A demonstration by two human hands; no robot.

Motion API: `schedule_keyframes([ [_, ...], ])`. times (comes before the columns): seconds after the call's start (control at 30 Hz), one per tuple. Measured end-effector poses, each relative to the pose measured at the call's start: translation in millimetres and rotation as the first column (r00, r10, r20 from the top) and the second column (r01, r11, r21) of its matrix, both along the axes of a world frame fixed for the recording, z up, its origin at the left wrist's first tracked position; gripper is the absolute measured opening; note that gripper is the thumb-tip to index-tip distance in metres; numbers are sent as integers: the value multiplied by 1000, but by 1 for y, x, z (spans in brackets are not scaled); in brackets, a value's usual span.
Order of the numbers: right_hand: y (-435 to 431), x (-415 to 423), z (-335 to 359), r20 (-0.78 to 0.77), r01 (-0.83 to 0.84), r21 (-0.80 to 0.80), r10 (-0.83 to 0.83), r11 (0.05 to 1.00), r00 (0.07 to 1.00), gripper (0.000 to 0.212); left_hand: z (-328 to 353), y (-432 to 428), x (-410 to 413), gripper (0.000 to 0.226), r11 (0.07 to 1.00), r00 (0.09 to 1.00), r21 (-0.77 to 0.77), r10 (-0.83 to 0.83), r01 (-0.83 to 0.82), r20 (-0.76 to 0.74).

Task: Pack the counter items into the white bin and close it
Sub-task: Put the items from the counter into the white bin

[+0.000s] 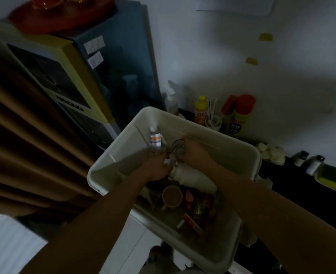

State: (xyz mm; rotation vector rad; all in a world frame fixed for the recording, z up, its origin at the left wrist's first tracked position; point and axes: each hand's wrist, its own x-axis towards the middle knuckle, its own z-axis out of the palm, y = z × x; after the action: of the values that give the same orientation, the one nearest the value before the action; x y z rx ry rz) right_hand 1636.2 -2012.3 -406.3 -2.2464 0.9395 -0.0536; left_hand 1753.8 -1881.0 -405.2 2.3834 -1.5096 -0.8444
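The white bin (111, 165) sits open at the counter's left end, and both my hands are inside it. My left hand (156, 168) reaches to the base of a small clear bottle (155, 140) with an orange label and holds it upright near the bin's far wall. My right hand (195, 155) curls round a clear glass (178, 148). Below the hands a white bottle (193, 177) lies on its side. A brown mug (172, 195) and red packets (199, 205) lie lower in the bin. No lid is in view.
On the dark counter (293, 194) behind the bin stand a spray bottle (171, 99), a yellow-capped bottle (200, 110), a cup of sticks (213, 120) and red-capped cans (240, 115). White round pieces (270, 153), small jars (301, 158) and a yellow sponge tray (335, 179) lie to the right. A fridge (111, 66) and curtain (24, 145) stand to the left.
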Motion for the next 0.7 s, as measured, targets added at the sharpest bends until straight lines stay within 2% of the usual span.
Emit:
schedule_keyframes([
  [0.07,2,6,-3,-16,29,5,-29,1000,999,55,-5,-2,11,46,1000,1000,6,19,-19,8],
  [0.17,8,17,-15,-5,99,10,-99,995,995,45,-14,-11,32,30,999,1000,46,4,-4,1],
  [0.2,10,19,-20,9,108,20,-109,994,994,42,-16,-13,37,32,998,1000,54,-7,7,7],
  [0.27,11,27,-28,2,145,52,-146,988,989,37,-16,-16,45,38,995,997,74,-74,72,13],
  [0.4,7,38,-35,-91,164,98,-156,982,984,29,-27,-19,52,35,976,970,20,-217,216,112],
  [0.5,12,46,-32,-99,199,129,-187,972,977,29,-35,-24,59,34,962,952,-3,-270,273,141],
  [0.7,21,51,-46,-113,316,150,-302,937,947,55,-48,-26,75,39,947,947,-6,-320,320,34],
])
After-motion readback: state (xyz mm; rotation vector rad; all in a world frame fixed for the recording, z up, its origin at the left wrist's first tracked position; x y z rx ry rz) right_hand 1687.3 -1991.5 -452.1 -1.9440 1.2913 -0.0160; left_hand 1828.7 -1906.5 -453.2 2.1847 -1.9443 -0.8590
